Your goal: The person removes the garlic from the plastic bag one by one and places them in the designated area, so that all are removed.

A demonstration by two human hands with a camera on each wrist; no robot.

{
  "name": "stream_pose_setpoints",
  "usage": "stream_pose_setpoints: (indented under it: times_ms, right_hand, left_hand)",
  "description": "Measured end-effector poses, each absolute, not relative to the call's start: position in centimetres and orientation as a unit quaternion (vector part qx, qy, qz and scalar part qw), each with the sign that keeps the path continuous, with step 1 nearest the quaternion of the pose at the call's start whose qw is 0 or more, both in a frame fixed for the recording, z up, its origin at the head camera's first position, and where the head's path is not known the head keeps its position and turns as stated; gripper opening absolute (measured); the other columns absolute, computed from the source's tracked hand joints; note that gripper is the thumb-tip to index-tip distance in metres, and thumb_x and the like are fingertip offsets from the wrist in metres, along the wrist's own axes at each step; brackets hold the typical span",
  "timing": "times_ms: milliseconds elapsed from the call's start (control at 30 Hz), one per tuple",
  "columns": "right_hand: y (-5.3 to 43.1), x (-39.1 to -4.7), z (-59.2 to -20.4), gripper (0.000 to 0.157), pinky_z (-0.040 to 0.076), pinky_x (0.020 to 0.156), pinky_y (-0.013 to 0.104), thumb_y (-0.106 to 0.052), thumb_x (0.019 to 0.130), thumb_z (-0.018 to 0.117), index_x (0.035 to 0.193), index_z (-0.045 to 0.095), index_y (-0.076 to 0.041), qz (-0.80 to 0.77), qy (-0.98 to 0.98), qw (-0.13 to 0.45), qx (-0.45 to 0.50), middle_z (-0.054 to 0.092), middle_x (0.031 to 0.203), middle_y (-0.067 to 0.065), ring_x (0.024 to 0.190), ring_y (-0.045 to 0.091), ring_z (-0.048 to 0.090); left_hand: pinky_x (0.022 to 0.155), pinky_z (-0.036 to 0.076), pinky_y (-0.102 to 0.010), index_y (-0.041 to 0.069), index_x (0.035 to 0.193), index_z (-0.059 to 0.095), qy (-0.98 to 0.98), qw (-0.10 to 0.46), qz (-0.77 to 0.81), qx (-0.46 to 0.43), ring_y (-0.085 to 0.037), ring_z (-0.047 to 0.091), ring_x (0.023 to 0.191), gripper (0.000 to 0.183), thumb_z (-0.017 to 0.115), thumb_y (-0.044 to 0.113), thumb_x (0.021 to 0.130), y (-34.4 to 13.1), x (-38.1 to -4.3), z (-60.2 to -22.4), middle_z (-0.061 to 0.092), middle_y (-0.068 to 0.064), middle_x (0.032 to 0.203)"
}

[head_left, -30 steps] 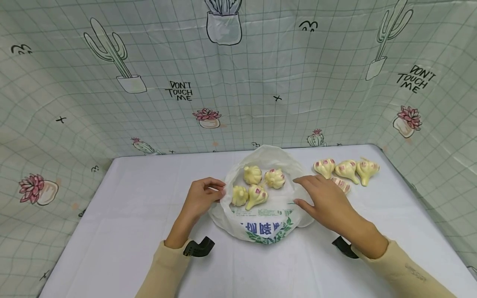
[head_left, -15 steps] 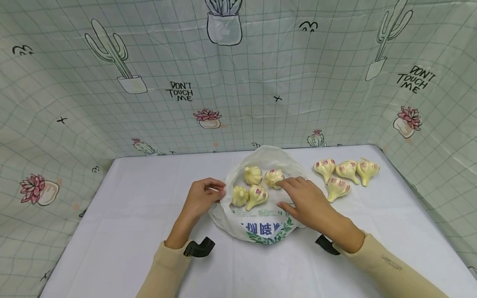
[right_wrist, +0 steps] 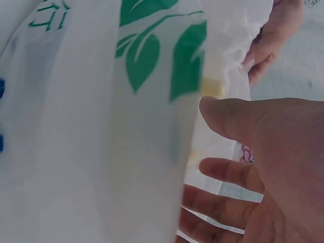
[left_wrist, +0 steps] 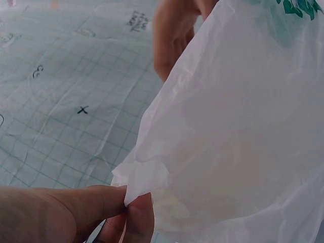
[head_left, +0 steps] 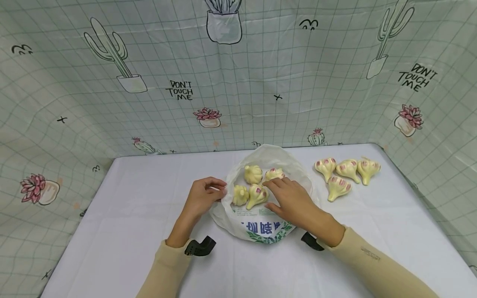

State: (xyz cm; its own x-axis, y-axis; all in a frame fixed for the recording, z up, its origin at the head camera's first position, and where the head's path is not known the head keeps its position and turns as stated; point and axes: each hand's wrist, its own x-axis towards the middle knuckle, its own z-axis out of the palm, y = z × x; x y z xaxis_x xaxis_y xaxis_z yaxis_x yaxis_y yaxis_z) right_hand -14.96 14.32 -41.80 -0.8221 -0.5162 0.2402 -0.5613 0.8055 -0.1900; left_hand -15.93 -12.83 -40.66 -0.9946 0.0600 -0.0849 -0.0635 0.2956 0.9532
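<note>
A white plastic bag [head_left: 262, 238] with blue and green print lies on the table, its mouth spread wide. Inside it sit several pale garlic bulbs [head_left: 253, 174] with pinkish marks. At the bag's left rim, my left hand [head_left: 203, 196] pinches the thin plastic; the left wrist view shows the edge of the bag [left_wrist: 228, 111] between thumb and fingers. My right hand [head_left: 292, 203] is over the right part of the mouth, fingers extended and thumb apart, fingertips right by the nearest garlic. In the right wrist view nothing shows between thumb and fingers of this hand [right_wrist: 283, 147].
To the right of the bag, several more garlic bulbs [head_left: 338, 188] lie grouped on the white-covered table [head_left: 149, 215]. A grid-patterned cloth [head_left: 253, 74] with cactus drawings hangs behind and at both sides.
My right hand has moved left, from the bag's right rim to over its mouth, uncovering a garlic bulb at right and partly covering one inside. The left hand keeps its place.
</note>
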Motion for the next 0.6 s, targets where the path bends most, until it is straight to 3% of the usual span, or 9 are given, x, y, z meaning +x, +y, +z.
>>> stream_pose_setpoints:
  times_ms: [600]
  right_hand:
    - [12.3, -15.7, -42.7, 0.058, 0.057, 0.093, 0.053, -0.03, 0.092, 0.085, 0.139, 0.063, -0.005, 0.117, -0.951, 0.072, 0.278, 0.066, 0.132, 0.016, 0.117, 0.037, 0.063]
  left_hand:
    - [0.071, 0.058, -0.023, -0.008, 0.111, 0.074, 0.802, 0.051, 0.595, 0.004, -0.01, 0.067, 0.074, 0.015, 0.071, -0.006, 0.096, -12.9, -15.7, -40.5, 0.069, -0.017, 0.102]
